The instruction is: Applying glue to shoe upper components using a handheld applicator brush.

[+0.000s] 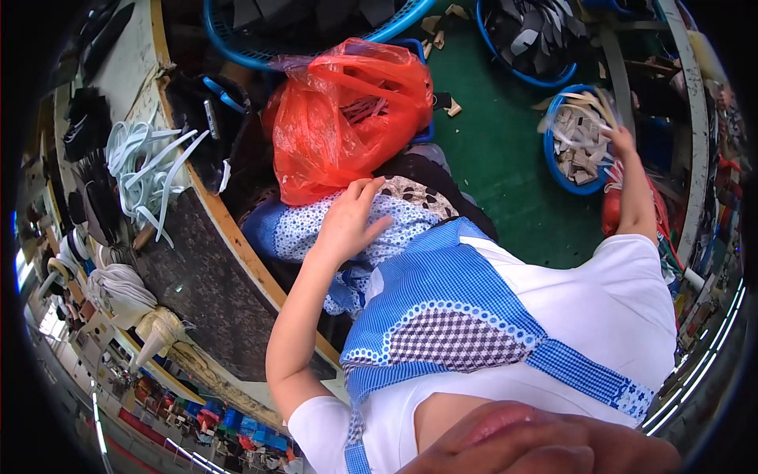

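My left hand [354, 220] lies on the blue-and-white patterned cloth [304, 229] over my lap, its fingers stretched out and the thumb apart. Just beyond its fingertips rests a crumpled red plastic bag [339, 126], gaping at the top, with some pale pinkish strips showing inside. Out to the far right, my right arm is extended over a round blue basket [550, 162]. My right hand [621, 142] is closed on a bunch of cream strips [604, 110], partly smeared by motion. Small off-white pieces [580, 142] fill that basket.
At the left, a worktable [229, 316] carries a tangle of pale blue straps [146, 170] and a white cord bundle [118, 288]. Blue baskets of dark pieces [529, 31] stand ahead on the green floor [489, 134]. A metal frame [695, 103] stands at the right.
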{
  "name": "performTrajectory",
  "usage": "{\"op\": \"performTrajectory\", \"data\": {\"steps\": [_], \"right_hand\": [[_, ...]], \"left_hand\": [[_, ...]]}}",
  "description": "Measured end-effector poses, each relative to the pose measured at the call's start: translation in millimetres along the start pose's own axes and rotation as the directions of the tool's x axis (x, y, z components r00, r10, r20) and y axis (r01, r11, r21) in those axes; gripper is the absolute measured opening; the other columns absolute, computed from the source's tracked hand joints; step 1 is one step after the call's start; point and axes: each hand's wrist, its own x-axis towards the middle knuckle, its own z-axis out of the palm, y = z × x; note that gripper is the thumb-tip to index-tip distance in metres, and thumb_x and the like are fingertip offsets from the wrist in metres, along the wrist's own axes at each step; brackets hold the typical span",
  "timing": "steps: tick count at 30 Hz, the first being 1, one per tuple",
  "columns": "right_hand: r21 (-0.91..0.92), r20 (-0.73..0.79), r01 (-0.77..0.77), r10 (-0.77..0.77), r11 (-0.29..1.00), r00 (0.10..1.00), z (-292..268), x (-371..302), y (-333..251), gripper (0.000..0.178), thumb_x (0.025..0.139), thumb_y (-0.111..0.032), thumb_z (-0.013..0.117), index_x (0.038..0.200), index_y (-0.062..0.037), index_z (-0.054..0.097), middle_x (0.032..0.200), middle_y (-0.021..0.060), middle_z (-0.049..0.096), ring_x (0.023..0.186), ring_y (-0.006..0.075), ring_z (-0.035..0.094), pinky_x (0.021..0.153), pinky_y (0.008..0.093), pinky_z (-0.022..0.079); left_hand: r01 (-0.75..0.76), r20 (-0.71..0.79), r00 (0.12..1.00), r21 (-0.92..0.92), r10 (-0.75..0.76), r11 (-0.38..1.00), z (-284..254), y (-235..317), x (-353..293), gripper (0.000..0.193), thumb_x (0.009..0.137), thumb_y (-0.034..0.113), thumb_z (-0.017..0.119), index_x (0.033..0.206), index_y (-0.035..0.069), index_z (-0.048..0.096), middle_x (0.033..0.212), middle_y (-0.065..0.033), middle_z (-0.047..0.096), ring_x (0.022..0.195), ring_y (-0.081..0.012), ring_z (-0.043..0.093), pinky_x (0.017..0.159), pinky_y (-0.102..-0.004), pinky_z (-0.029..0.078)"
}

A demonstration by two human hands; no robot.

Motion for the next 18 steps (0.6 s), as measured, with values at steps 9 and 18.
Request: {"op": "performTrajectory", "data": {"steps": [9,18], "right_hand": [[-0.533,-0.396,-0.151,-0.088,0.832,0.914,-34.8,27.8,13.9,0.052,0.073,-0.041,0.059,0.108,-0.0032,0.068,0.114,0.0226,0.063,0.113,0.0393,0.057,0.098,0.0418,0.043],[0.421,-0.074,0.89,-0.971,0.175,0.225,188.9,-303.5,-310.3,0.042,0.078,-0.014,0.071,0.118,-0.0075,0.057,0.105,0.0097,0.061,0.092,0.0209,0.061,0.081,0.0325,0.05]], "left_hand": [[-0.074,-0.115,0.989,0.155,0.093,0.985,-15.6,2.0,5.9,0.043,0.081,0.022,0.068,0.118,0.003,0.056,0.105,-0.015,0.06,0.1,-0.0319,0.058,0.086,-0.041,0.047],[0.154,-0.62,0.784,0.13,-0.041,0.979,-61.8,6.5,-96.5,0.024,0.08,0.002,0.067,0.104,0.002,0.064,0.106,-0.0123,0.064,0.101,-0.0296,0.061,0.087,-0.0351,0.048]]}}
